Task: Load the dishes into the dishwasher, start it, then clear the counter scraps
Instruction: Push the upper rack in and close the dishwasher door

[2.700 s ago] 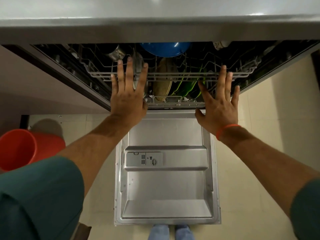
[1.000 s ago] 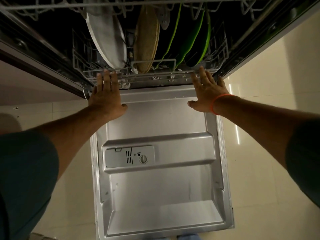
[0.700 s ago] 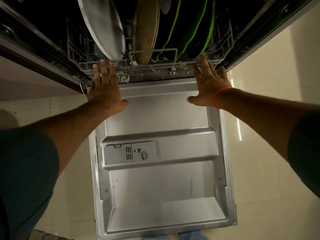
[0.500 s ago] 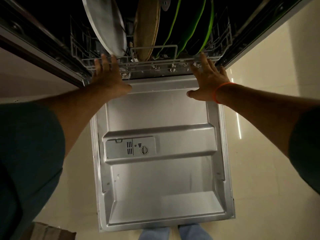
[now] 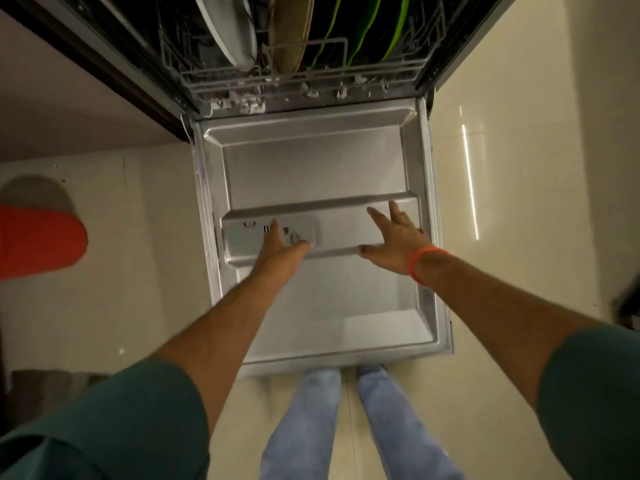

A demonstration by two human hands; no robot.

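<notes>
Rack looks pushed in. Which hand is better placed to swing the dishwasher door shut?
Right, marginally. The right hand with the orange wristband hovers open by the grey steel dishwasher door's side rim; the left hand sits mid-panel over the detergent dispenser. Both likely needed.

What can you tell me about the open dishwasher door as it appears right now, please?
The dishwasher door lies fully open and flat, its dull grey metal inner face up, a raised rim all round. A raised band crosses its middle, carrying the detergent compartment with a round knob. The left hand is over that compartment and the right hand over the band beside it; contact cannot be told. The loaded lower rack sits beyond the hinge edge.
</notes>
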